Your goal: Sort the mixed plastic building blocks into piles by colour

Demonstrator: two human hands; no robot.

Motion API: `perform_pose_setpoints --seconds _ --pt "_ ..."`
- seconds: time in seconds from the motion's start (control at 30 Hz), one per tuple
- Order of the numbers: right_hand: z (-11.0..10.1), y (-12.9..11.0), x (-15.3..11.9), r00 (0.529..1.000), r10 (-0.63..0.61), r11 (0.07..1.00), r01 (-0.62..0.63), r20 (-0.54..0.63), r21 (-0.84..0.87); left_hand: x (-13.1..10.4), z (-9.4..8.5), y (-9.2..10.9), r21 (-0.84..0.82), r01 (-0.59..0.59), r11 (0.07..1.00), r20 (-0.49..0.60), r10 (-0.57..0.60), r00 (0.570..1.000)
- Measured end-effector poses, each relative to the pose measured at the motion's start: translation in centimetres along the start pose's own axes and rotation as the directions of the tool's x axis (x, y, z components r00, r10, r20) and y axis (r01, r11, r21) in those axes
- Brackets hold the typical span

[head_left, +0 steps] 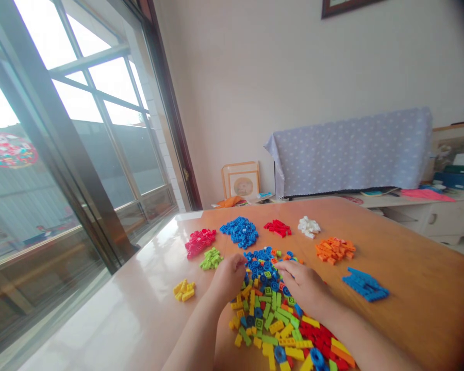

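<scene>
A mixed heap of building bricks [272, 312] in blue, green, yellow, red and orange spreads over the near middle of the table. At its far left edge is my left hand [231, 274], its fingers curled in beside round blue pieces [260, 263]. Whatever those fingertips pinch, if anything, is hidden. Opposite, my right hand [303, 282] reaches over the heap's right side, fingers apart and pointing inward at the blue pieces, with nothing visible in it. Red bricks [320, 337] lie below my right forearm.
Around the heap on the table [139, 309] sit single-colour piles: pink [200, 242], blue [239, 232], red [277, 228], white [308, 226], orange [334, 250], light green [211, 258] and yellow [184, 290]. Long blue bricks [365, 284] lie at right. A glass door [100, 129] stands left.
</scene>
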State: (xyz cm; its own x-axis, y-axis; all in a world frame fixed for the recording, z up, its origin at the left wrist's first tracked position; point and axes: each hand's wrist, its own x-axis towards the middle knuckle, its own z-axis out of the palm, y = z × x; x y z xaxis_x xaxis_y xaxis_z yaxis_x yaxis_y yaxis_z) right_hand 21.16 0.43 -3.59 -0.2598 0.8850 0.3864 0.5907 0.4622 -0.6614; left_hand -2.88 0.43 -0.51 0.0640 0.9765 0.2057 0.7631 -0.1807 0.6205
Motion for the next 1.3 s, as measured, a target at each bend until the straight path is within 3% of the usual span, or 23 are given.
perform_pose_setpoints --seconds 0.33,0.5,0.6,0.87,1.03,1.3 --pt "-0.9 -1.6 -0.5 0.999 0.043 0.992 -0.039 0.032 -0.122 -0.6 -1.6 0.8 0.162 0.038 0.986 0.069 -0.050 0.996" --pt "-1.3 -2.4 -0.8 0.998 0.028 0.990 -0.021 0.048 -0.139 -1.0 -1.0 1.1 0.255 -0.058 0.965 0.083 0.038 0.996" --pt "-1.3 -2.6 -0.9 0.999 0.012 0.991 -0.005 0.049 -0.136 -1.1 -0.5 1.3 0.295 -0.052 0.954 0.063 0.035 0.997" --pt "-1.3 -2.8 -0.9 0.999 0.021 0.994 -0.018 0.028 -0.107 -0.4 0.2 0.1 0.258 -0.026 0.966 0.029 0.019 0.999" --pt "-0.5 -1.6 -0.8 0.999 0.032 0.992 -0.030 0.008 -0.126 0.0 0.0 -0.9 0.246 -0.006 0.969 0.028 -0.001 1.000" --pt "-0.6 -2.1 -1.1 0.999 -0.026 0.987 0.022 -0.022 -0.156 -0.7 -0.8 -0.1 0.351 -0.004 0.937 0.018 -0.002 1.000"
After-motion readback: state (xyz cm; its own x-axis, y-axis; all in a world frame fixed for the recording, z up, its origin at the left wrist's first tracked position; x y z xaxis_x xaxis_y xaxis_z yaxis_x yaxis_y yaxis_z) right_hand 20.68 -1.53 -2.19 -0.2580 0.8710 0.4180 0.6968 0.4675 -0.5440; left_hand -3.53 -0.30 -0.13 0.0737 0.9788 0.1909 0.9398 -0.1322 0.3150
